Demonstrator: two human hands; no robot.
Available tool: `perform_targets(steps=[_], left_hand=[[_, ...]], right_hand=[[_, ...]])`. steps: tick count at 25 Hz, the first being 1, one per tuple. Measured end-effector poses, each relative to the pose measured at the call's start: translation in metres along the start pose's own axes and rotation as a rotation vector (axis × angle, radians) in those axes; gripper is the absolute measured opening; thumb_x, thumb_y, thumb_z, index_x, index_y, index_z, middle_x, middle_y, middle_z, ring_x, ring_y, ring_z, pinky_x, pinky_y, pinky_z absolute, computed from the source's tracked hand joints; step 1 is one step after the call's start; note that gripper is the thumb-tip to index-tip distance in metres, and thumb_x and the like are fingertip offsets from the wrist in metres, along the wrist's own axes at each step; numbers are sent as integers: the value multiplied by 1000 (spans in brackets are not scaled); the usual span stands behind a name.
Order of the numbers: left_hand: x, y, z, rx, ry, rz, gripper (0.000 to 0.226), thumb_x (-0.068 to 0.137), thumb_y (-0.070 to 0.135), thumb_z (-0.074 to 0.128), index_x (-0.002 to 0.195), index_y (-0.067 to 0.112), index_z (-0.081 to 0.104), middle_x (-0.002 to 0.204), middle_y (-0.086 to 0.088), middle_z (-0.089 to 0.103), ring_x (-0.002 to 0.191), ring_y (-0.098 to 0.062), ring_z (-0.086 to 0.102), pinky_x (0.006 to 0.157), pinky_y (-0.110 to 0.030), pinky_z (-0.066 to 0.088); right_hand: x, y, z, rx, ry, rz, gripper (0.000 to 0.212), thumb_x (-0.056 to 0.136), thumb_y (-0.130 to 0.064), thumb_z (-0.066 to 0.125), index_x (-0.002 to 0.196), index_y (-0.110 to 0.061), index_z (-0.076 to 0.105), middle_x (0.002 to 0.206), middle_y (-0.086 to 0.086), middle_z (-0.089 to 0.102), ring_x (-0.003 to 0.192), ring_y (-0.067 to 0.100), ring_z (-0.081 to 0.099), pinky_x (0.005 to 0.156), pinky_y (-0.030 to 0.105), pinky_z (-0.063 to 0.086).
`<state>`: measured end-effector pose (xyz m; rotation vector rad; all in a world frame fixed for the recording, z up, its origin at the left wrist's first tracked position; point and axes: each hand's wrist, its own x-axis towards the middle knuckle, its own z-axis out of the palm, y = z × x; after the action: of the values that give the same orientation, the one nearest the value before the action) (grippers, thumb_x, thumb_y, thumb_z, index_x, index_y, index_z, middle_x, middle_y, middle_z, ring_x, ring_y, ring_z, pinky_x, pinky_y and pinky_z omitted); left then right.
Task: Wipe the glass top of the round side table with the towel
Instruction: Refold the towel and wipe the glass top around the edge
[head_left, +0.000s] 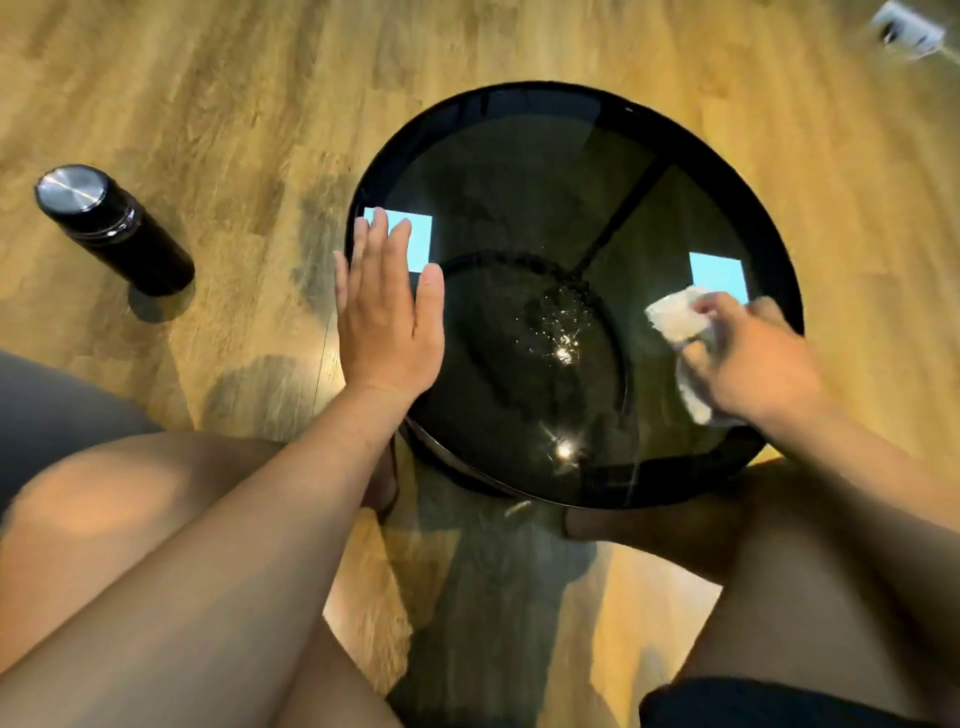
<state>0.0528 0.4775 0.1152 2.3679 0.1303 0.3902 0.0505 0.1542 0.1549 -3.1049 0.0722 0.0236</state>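
Observation:
The round side table (524, 156) has a dark glass top in a black rim and stands on the wood floor in front of me. Water droplets (558, 332) glisten near its middle. My right hand (753, 364) grips a crumpled white towel (678, 319) and presses it on the glass at the right side. My left hand (387, 312) lies flat with fingers spread on the table's left edge, holding nothing.
A black flask with a steel lid (111, 226) stands on the floor to the left of the table. A white power strip (906, 28) lies at the far right corner. My bare knees and feet are close under the table's near edge.

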Motion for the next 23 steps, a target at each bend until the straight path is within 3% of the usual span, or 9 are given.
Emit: perform_targets(steps=[2, 4, 6, 10, 12, 14, 18, 21, 23], left_hand=[[1, -1, 1, -3, -12, -5, 64, 96, 45, 17, 147, 11, 34, 160, -11, 26, 150, -23, 18, 123, -43, 7], [3, -3, 1, -15, -9, -30, 64, 96, 47, 18, 148, 12, 34, 160, -10, 26, 149, -22, 19, 123, -41, 11], [4, -4, 2, -31, 1, -36, 63, 96, 46, 21, 147, 12, 34, 160, -10, 28, 149, -23, 21, 122, -43, 15], [2, -4, 2, -117, 29, -84, 61, 96, 44, 25, 146, 11, 37, 157, -10, 33, 146, -24, 28, 118, -45, 23], [3, -5, 2, -139, 55, -147, 58, 96, 40, 27, 145, 11, 38, 157, -8, 35, 145, -23, 29, 118, -45, 22], [3, -6, 3, -112, 51, -151, 56, 97, 37, 29, 146, 11, 38, 157, -7, 35, 146, -23, 28, 118, -46, 21], [5, -10, 4, -102, 42, -150, 57, 97, 40, 29, 147, 14, 37, 157, -5, 34, 147, -21, 25, 119, -47, 19], [5, -9, 4, -90, 31, -148, 58, 96, 42, 29, 146, 14, 37, 157, -6, 35, 147, -21, 24, 120, -47, 18], [6, -8, 5, -82, 25, -145, 59, 96, 42, 28, 146, 13, 37, 156, -6, 36, 147, -22, 25, 120, -45, 17]], right_hand=[[25, 18, -2, 48, 14, 269, 46, 88, -36, 47, 133, -31, 42, 117, 22, 53, 111, 41, 55, 93, 44, 44], [16, -12, 4, 72, 71, 321, 44, 88, -37, 45, 132, -31, 44, 120, 21, 49, 101, 45, 58, 91, 44, 44], [-15, -68, 18, 111, 99, 208, 43, 83, -40, 44, 126, -33, 47, 117, 17, 49, 91, 44, 60, 81, 42, 47], [-84, -188, 26, 311, 67, -234, 41, 76, -40, 57, 116, -32, 54, 103, 8, 50, 79, 29, 57, 56, 35, 49], [-79, -180, 24, 383, 7, -367, 38, 80, -36, 60, 118, -35, 54, 104, 5, 48, 80, 25, 55, 56, 36, 51], [-49, -116, 21, 312, 38, -281, 37, 86, -37, 54, 123, -38, 51, 110, 5, 47, 85, 28, 58, 63, 38, 49], [33, 31, 7, 118, 95, 142, 42, 89, -37, 42, 131, -32, 42, 120, 22, 49, 107, 39, 54, 88, 45, 49], [34, 8, 9, 173, 166, 303, 42, 89, -33, 44, 131, -26, 46, 121, 25, 50, 106, 43, 53, 86, 44, 46], [-2, -60, 22, 219, 210, 209, 38, 87, -33, 50, 124, -24, 55, 116, 20, 52, 96, 43, 57, 74, 42, 48]])
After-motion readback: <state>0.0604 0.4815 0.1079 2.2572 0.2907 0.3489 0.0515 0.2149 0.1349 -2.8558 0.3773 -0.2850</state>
